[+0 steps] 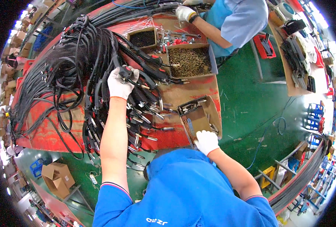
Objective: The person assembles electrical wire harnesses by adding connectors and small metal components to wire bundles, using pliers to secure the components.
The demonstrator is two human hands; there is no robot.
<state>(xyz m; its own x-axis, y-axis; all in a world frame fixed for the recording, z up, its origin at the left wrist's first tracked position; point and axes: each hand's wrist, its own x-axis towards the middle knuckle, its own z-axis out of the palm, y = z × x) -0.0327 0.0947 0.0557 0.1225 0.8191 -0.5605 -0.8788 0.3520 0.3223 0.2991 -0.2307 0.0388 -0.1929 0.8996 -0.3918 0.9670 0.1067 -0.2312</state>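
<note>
Red table [39, 138], left hand [121, 84] gripping black handle [126, 73], right hand [206, 142] at box [214, 113], grip unclear

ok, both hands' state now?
Left hand: closed, holding a black handle.
Right hand: at the nearest parts box; grip can't be told.

The left hand [121, 84] holds a black handle [126, 73], the right hand [206, 142] at a box [214, 109].

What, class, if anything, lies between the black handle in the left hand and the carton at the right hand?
Metal-tipped black cables lie between the black handle in the left hand and the carton by the right hand.
</note>
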